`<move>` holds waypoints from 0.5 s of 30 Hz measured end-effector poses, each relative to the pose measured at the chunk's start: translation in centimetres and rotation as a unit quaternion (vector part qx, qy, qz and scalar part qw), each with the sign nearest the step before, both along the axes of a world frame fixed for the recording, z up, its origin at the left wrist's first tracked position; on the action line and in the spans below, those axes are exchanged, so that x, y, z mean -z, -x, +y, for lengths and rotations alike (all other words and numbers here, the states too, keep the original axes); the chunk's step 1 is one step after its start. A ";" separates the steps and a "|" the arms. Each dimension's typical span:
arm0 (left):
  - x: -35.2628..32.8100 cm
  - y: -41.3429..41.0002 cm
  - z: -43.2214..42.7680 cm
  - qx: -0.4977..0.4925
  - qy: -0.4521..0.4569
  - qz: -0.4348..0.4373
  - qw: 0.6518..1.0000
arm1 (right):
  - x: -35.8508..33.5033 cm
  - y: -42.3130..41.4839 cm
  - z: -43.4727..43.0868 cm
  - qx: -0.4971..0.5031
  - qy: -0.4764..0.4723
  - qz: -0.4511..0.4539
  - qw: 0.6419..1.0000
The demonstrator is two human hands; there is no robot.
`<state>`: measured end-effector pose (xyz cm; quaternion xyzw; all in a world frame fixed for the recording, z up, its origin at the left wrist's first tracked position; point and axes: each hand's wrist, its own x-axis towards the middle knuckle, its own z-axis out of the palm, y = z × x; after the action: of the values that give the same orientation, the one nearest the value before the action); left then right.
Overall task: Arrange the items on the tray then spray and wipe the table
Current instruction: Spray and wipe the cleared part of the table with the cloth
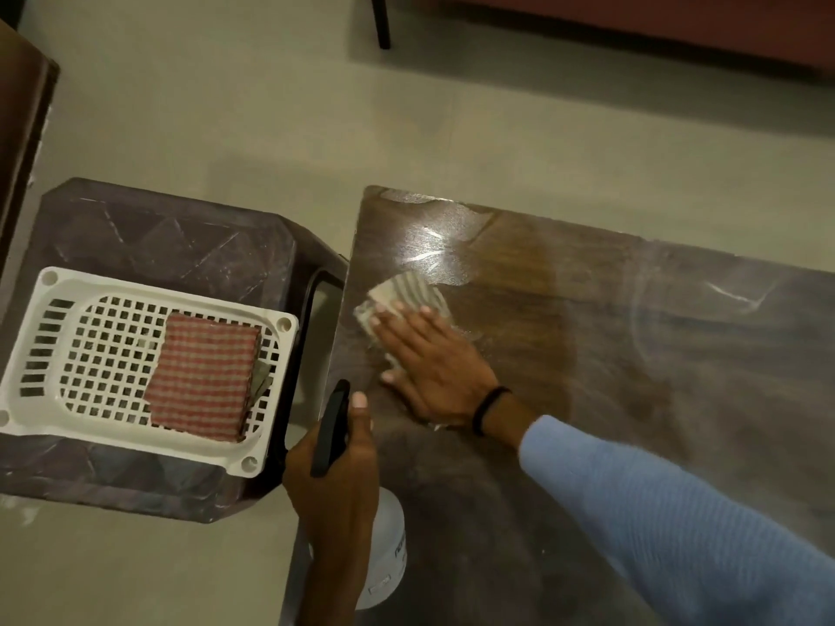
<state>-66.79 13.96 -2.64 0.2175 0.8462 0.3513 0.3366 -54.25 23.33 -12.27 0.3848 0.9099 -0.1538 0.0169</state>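
**Cloth at the far left corner as bench wipe-down goes on**

A person's right hand (427,365) lies flat, fingers spread wide, pressing a striped cloth (402,295) onto the wooden bench (632,354) close to its far left corner. Most of the cloth shows beyond the fingertips, toward the far edge; the forearm, in a blue sleeve (668,517), runs diagonally back to the near right, so the unwiped length of the bench appears to lie to the right of the hand, along the bench's long axis. The left hand (336,481) is closed around a spray bottle (384,548), black trigger head (332,426) upward, held at the near left edge; it is the nearer hand to the tray. The white slotted tray (45,390) sits on a dark stool (158,228) just beside the bench's left edge, with a red checked cloth (205,377) folded inside. A wet sheen marks the far left corner. The tidying looks done; wiping is judged the step in hand.
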 end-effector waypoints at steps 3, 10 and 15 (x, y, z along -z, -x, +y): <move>0.0 0.2 -0.7 0.002 -0.026 -0.009 1.000 | 0.4 -2.2 3.4 0.162 -0.002 -0.008 0.987; 0.6 0.6 -2.8 -0.044 -0.023 0.006 0.999 | 0.0 6.8 6.7 0.182 0.000 -0.006 0.983; -1.2 1.2 -4.1 -0.062 0.015 0.020 0.998 | 0.1 3.0 -6.5 -0.102 0.009 -0.002 0.995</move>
<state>-68.01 9.82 -1.43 0.1666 0.8697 0.3546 0.3002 -57.25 16.79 -12.32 0.2900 0.9430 -0.1591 0.0378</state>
